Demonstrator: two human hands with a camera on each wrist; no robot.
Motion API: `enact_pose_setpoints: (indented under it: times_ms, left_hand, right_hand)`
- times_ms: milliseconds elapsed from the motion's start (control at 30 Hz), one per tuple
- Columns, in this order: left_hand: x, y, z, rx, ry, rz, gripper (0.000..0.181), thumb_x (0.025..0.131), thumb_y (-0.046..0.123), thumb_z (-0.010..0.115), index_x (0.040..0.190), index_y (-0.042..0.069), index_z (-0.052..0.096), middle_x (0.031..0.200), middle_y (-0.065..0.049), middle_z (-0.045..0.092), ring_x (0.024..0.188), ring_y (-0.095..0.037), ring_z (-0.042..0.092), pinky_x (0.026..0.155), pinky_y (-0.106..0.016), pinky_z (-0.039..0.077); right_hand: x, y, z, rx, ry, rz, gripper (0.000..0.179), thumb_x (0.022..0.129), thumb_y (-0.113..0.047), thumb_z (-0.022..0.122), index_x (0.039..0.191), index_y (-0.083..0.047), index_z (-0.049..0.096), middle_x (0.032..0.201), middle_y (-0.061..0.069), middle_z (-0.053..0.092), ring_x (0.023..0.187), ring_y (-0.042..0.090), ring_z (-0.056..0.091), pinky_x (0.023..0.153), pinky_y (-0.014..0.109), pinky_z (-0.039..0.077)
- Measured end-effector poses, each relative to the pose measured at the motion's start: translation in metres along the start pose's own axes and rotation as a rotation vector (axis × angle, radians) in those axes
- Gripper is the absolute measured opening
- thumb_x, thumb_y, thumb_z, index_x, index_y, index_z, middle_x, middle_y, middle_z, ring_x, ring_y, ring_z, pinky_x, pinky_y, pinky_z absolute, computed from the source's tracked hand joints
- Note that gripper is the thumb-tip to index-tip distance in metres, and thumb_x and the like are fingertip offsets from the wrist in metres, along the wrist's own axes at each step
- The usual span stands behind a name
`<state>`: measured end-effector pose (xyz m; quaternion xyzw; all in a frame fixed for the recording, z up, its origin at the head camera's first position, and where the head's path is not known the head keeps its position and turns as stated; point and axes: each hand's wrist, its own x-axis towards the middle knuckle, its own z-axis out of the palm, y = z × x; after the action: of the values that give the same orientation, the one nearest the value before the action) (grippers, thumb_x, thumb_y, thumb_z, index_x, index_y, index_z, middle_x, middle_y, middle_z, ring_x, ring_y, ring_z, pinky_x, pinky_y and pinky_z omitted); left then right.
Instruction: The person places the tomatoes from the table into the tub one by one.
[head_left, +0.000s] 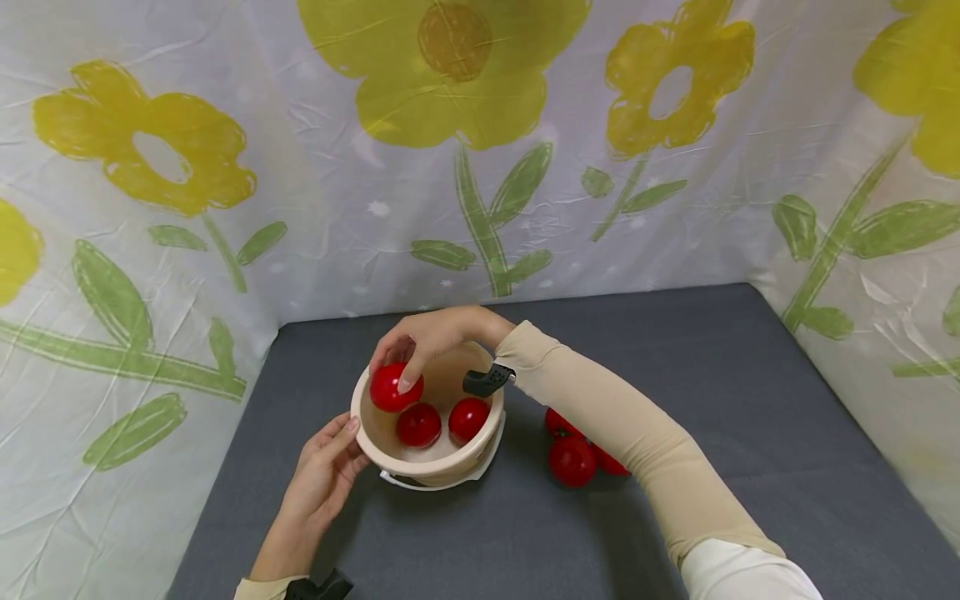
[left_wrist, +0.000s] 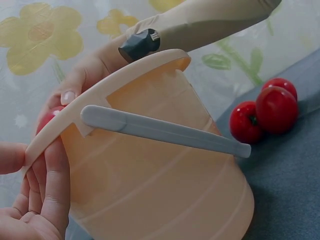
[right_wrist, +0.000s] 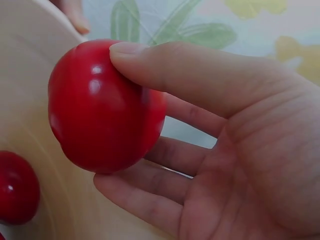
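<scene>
"What do we see at the round cream plastic bucket [head_left: 442, 375]?"

"We see the person's left hand [head_left: 324, 471] gripping its rim; the right hand [head_left: 435, 335] holds a glossy, round red tomato [head_left: 392, 393] at the bucket's mouth; two more red tomatoes [head_left: 418, 426] lie on the bottom inside."

"And beside it?"

"We find a cluster of shiny red tomatoes [head_left: 572, 462] on the dark grey cloth [head_left: 480, 546]; a long beige fabric sleeve [head_left: 637, 429] partly hides them."

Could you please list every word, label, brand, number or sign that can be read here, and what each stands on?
None can be read for certain.
Small black device on the right wrist: a pale marking, too small and blurred to read.
Round cream plastic bucket, glossy round red tomatoes: no readable text.
White flower-patterned backdrop: drawings, no readable text.
</scene>
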<state>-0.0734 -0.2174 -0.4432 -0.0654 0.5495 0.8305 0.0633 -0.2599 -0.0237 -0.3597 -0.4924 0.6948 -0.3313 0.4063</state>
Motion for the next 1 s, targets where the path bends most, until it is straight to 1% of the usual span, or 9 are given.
enact_pose_setpoints:
  times_ms: [133, 333, 400, 500, 567, 767, 867, 1000]
  left_hand:
    - [0.000, 0.000, 0.000, 0.004, -0.002, 0.005, 0.015, 0.104, 0.015, 0.047, 0.107, 0.016, 0.062, 0.100, 0.004, 0.069, 0.086, -0.007, 0.067, 0.072, -0.020, 0.060]
    - [0.000, 0.001, 0.001, 0.012, 0.003, -0.001, 0.016, 0.105, 0.016, 0.047, 0.107, 0.017, 0.063, 0.101, 0.005, 0.069, 0.086, -0.007, 0.067, 0.073, -0.020, 0.059]
    - [0.000, 0.001, 0.000, 0.015, 0.003, -0.001, 0.016, 0.105, 0.016, 0.047, 0.106, 0.017, 0.063, 0.101, 0.005, 0.069, 0.085, -0.007, 0.066, 0.072, -0.019, 0.059]
    - [-0.001, 0.000, 0.000, 0.018, 0.004, 0.001, 0.016, 0.105, 0.016, 0.047, 0.107, 0.018, 0.063, 0.101, 0.005, 0.069, 0.084, -0.006, 0.066, 0.071, -0.019, 0.059]
    - [-0.001, -0.001, 0.000, 0.018, 0.002, 0.002, 0.016, 0.105, 0.016, 0.047, 0.107, 0.017, 0.062, 0.100, 0.005, 0.069, 0.084, -0.006, 0.066, 0.071, -0.019, 0.059]
    - [0.001, -0.002, -0.001, -0.003, -0.022, 0.021, 0.016, 0.105, 0.014, 0.045, 0.108, 0.015, 0.061, 0.099, 0.004, 0.067, 0.083, -0.006, 0.066, 0.070, -0.019, 0.059]
    - [0.001, -0.002, -0.001, -0.007, -0.028, 0.026, 0.016, 0.105, 0.014, 0.045, 0.109, 0.014, 0.061, 0.100, 0.004, 0.067, 0.084, -0.006, 0.066, 0.070, -0.019, 0.059]
    - [0.000, -0.001, -0.001, 0.001, -0.018, 0.019, 0.015, 0.105, 0.015, 0.046, 0.110, 0.013, 0.060, 0.102, 0.003, 0.067, 0.085, -0.006, 0.066, 0.070, -0.019, 0.059]
  right_hand:
    - [0.003, 0.005, 0.004, 0.018, -0.014, 0.007, 0.045, 0.085, -0.020, 0.075, 0.128, -0.016, 0.062, 0.125, 0.002, 0.066, 0.114, 0.017, 0.061, 0.097, 0.028, 0.054]
    - [0.006, 0.009, 0.013, 0.175, -0.062, 0.041, 0.046, 0.082, -0.013, 0.077, 0.125, -0.014, 0.061, 0.125, 0.002, 0.065, 0.117, 0.018, 0.058, 0.097, 0.032, 0.055]
    - [0.008, 0.011, 0.015, 0.203, -0.082, 0.042, 0.047, 0.081, -0.011, 0.076, 0.126, -0.012, 0.060, 0.125, 0.003, 0.064, 0.117, 0.018, 0.057, 0.097, 0.033, 0.055]
    - [0.011, 0.014, 0.018, 0.194, -0.102, 0.030, 0.047, 0.082, -0.011, 0.076, 0.126, -0.011, 0.059, 0.124, 0.003, 0.063, 0.117, 0.018, 0.057, 0.098, 0.032, 0.055]
    - [0.013, 0.017, 0.019, 0.166, -0.110, 0.019, 0.048, 0.082, -0.011, 0.076, 0.126, -0.010, 0.059, 0.124, 0.003, 0.063, 0.116, 0.017, 0.057, 0.098, 0.031, 0.055]
    - [0.016, 0.020, 0.020, 0.087, -0.097, 0.004, 0.046, 0.081, -0.013, 0.076, 0.124, -0.012, 0.061, 0.122, 0.002, 0.064, 0.114, 0.016, 0.057, 0.097, 0.028, 0.054]
    - [0.015, 0.020, 0.020, 0.070, -0.091, 0.014, 0.046, 0.081, -0.013, 0.077, 0.124, -0.013, 0.061, 0.123, 0.001, 0.063, 0.114, 0.015, 0.057, 0.097, 0.027, 0.054]
    - [0.015, 0.021, 0.021, 0.066, -0.104, 0.038, 0.046, 0.082, -0.013, 0.077, 0.124, -0.013, 0.060, 0.123, 0.002, 0.063, 0.115, 0.016, 0.056, 0.098, 0.027, 0.053]
